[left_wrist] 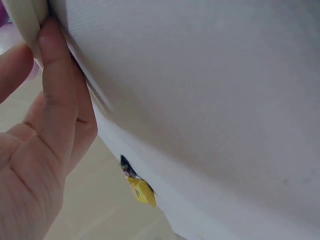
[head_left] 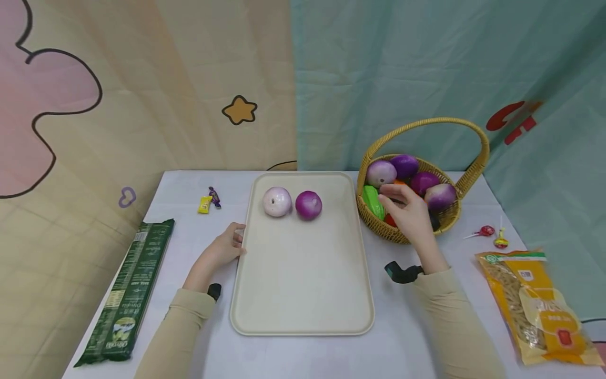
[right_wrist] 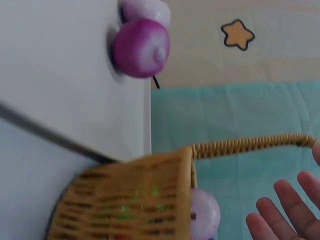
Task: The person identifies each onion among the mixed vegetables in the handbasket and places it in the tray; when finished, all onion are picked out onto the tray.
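Note:
A cream tray [head_left: 303,279] lies on the white table. At its left rim my left hand [head_left: 226,246] pinches the edge, the thumb on one side and fingertips on the other, closer in the left wrist view. A pale purple onion [head_left: 277,202] and a darker purple onion [head_left: 309,205] sit side by side at the tray's far end. My right hand [head_left: 408,210] hovers over the wicker basket [head_left: 385,231], fingers spread and nothing between them. Inside the basket are several purple vegetables, one a pale round one [head_left: 381,173], plus a green one [head_left: 373,202].
A long green package [head_left: 130,295] lies at the far left. Two wrapped candies [head_left: 205,204] are behind my left hand. Right of the basket lie two lollipops [head_left: 501,241] and an orange bag [head_left: 539,310]. The basket's tall handle [head_left: 426,122] arches over its contents.

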Demonstrator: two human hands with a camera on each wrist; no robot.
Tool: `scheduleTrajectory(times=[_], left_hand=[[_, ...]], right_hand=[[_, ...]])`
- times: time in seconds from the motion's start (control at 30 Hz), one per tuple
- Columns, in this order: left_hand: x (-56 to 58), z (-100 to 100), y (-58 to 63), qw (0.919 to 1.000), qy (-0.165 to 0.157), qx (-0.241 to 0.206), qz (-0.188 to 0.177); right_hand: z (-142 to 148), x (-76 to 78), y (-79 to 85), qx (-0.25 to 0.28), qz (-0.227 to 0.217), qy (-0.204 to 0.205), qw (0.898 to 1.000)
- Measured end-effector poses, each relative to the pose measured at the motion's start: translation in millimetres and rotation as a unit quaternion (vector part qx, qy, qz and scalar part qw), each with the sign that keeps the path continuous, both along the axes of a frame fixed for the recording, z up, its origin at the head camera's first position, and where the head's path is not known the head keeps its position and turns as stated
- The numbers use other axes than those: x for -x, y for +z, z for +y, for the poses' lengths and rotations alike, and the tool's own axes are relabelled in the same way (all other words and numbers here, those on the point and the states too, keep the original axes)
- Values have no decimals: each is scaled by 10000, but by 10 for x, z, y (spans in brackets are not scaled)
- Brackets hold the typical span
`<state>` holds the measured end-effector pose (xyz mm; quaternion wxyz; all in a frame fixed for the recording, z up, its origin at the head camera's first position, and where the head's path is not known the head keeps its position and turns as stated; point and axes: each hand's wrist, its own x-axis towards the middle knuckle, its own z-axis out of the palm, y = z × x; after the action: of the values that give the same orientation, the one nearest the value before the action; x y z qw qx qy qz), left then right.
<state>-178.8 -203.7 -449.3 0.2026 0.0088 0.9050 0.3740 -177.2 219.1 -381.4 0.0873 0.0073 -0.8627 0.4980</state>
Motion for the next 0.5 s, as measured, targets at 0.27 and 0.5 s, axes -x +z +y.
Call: scheduleTrajectory(times=[0.27,0.5], left_hand=[[13,-4,12,10000,-18,-3,-54],[1,-1,27,9999,-20,-7,-121]], right_hand=[[605,-51,41,-203,-272,-1338,9904],[925,-56,22,-59,-960,-2087,9732]])
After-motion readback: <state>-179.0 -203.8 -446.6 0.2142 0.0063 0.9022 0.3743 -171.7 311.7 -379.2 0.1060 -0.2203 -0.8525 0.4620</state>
